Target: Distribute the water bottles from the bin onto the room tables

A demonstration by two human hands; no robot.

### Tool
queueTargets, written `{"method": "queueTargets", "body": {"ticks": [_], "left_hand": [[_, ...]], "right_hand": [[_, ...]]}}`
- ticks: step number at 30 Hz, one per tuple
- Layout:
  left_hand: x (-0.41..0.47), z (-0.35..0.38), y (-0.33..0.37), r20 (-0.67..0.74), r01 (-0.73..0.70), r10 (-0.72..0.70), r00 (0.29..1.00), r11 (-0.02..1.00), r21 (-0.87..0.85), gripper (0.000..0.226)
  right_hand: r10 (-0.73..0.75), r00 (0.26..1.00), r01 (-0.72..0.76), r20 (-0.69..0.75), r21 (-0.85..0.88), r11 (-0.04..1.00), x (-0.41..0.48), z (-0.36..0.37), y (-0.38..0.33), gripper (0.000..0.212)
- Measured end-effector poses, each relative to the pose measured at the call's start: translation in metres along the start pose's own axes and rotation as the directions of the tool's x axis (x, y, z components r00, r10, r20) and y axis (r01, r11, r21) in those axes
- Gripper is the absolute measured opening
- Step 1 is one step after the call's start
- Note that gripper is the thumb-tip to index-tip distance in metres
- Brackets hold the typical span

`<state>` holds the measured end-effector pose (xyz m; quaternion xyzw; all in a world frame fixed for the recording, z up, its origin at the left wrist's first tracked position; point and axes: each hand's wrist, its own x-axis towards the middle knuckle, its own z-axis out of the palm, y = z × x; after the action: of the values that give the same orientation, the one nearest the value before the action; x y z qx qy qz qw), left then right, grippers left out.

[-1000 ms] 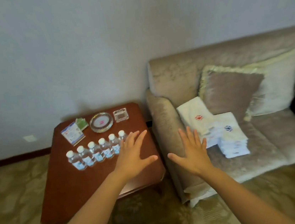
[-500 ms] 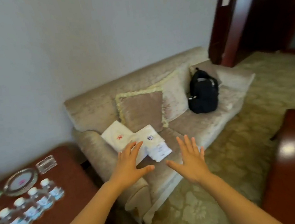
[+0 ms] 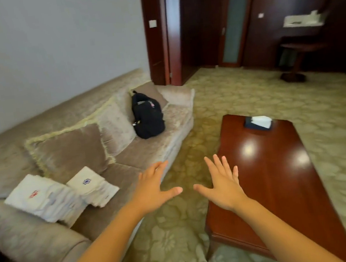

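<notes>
- Left hand and right hand hover, each grip spread wide, empty.
- No bottles or bin in sight.
- Risk: the long desk goes unstocked, bare but for a tissue box.

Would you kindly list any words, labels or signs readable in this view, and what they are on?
No readable words.
Left towel stack: red emblem, no letters legible.
Right towel stack: blue emblem, no letters legible.
Black backpack: small tag, too blurred.
Tissue box: no text visible.
</notes>
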<state>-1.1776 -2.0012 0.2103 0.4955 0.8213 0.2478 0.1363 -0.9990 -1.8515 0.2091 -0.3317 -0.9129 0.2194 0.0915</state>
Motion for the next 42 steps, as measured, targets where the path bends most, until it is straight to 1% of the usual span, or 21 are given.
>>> {"method": "queueTargets", "body": {"ticks": [4,10,15,21,26,29,31,34,38,42], "left_hand": [[0.028,0.045,0.061,0.069,-0.100,0.098,0.993,0.994,0.036,0.104],[0.060,0.095,0.153,0.161,-0.260,0.248,0.955,0.964,0.056,0.095],[0.094,0.137,0.220,0.232,-0.410,0.387,0.892,0.910,0.058,0.093],[0.146,0.195,0.304,0.329,-0.531,0.497,0.803,0.847,0.016,0.088],[0.208,0.245,0.392,0.346,-0.642,0.611,0.712,0.766,-0.031,0.090],[0.241,0.273,0.449,0.371,-0.700,0.669,0.644,0.711,-0.065,0.091],[0.262,0.296,0.489,0.387,-0.746,0.716,0.581,0.659,-0.098,0.092],[0.284,0.334,0.547,0.426,-0.806,0.762,0.488,0.581,-0.116,0.093],[0.290,0.383,0.615,0.473,-0.844,0.801,0.368,0.501,-0.193,0.094],[0.297,0.427,0.677,0.484,-0.856,0.814,0.320,0.468,-0.220,0.093]], "right_hand": [[0.118,0.991,-0.119,-0.068,-0.010,0.993,-0.033,-0.035,0.063,0.094],[0.300,0.935,-0.305,-0.188,0.000,0.952,-0.082,-0.082,0.147,0.092],[0.417,0.872,-0.429,-0.258,0.012,0.903,-0.110,-0.110,0.202,0.090],[0.537,0.776,-0.544,-0.329,0.080,0.835,-0.127,-0.139,0.283,0.091],[0.623,0.678,-0.638,-0.390,0.109,0.762,-0.129,-0.185,0.363,0.092],[0.659,0.624,-0.690,-0.419,0.100,0.717,-0.134,-0.216,0.407,0.093],[0.681,0.571,-0.728,-0.457,0.101,0.678,-0.140,-0.237,0.438,0.093],[0.739,0.475,-0.786,-0.478,0.147,0.600,-0.157,-0.263,0.476,0.093],[0.777,0.381,-0.834,-0.501,0.176,0.522,-0.185,-0.287,0.519,0.092],[0.808,0.300,-0.867,-0.507,0.208,0.452,-0.210,-0.313,0.571,0.091]]}}
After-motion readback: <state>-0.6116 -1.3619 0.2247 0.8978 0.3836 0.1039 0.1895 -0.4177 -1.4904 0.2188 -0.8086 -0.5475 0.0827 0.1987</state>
